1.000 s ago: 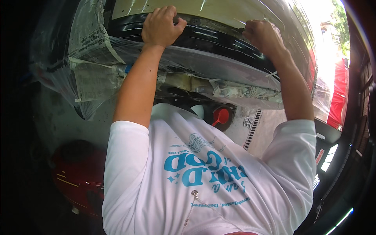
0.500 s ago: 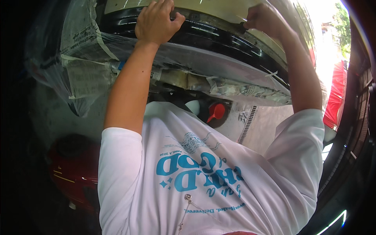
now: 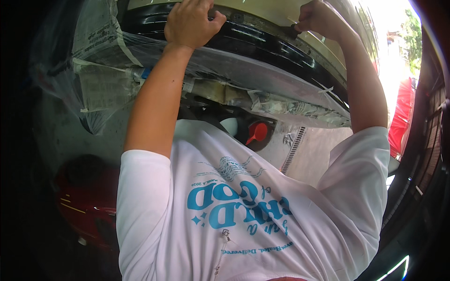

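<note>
A car's pale, glossy body panel point(image 3: 262, 8) curves across the top, with a shiny black trim strip point(image 3: 243, 36) along its lower edge. Between them runs a dull, dirty-looking band point(image 3: 253, 21). My left hand point(image 3: 191, 23) rests over the panel's edge at the left, thumb spread away from the fingers; the fingertips are partly cut off by the frame. Over at the right, my right hand point(image 3: 323, 21) is closed in a pinch on a small dark flat piece point(image 3: 293, 32), which meets the band. The exact kind of that piece is not clear.
Masking newspaper point(image 3: 101, 86) and clear plastic sheeting point(image 3: 154, 54) cover the car at left and below the trim. Beneath stands a dark round tub holding a red dipper point(image 3: 258, 133). A floor drain grate point(image 3: 294, 150) lies right of it. A red car point(image 3: 84, 201) sits lower left.
My right hand and the dark piece have shifted slightly right and down along the band. The left hand has moved a little to the right. The view has shifted slightly.
</note>
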The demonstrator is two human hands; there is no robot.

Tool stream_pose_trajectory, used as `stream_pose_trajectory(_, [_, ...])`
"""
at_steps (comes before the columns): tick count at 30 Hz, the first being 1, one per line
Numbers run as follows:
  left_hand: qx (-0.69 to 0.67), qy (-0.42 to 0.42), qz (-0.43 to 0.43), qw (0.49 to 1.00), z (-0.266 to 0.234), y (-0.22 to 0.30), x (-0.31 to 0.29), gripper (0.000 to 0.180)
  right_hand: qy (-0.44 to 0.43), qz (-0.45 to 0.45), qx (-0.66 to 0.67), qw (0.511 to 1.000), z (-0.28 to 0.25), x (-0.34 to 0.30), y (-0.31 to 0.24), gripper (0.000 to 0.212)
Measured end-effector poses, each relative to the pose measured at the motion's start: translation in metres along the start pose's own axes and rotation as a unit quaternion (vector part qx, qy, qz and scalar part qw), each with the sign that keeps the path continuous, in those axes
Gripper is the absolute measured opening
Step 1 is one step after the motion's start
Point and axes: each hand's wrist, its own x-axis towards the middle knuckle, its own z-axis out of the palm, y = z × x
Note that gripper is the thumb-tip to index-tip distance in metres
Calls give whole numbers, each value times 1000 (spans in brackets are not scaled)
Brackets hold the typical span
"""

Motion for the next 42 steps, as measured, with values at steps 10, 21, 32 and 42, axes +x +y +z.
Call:
stream_pose_trajectory(10, [17,-7,-5,1000,-1,-5,-3,22,86,0,-116,990,26,-25,-21,25])
stream_pose_trajectory(21, [23,2,-6,1000,-1,-7,-2,23,107,-14,-65,992,23,-33,-4,23])
stream_pose_trajectory(32, [-6,-1,-1,1000,-7,2,3,21,-13,-22,2,1000,-2,6,11,24])
stream_pose_trajectory(42, [29,9,-6,1000,2,-1,-4,21,55,5,-65,996,11,-9,-9,25])
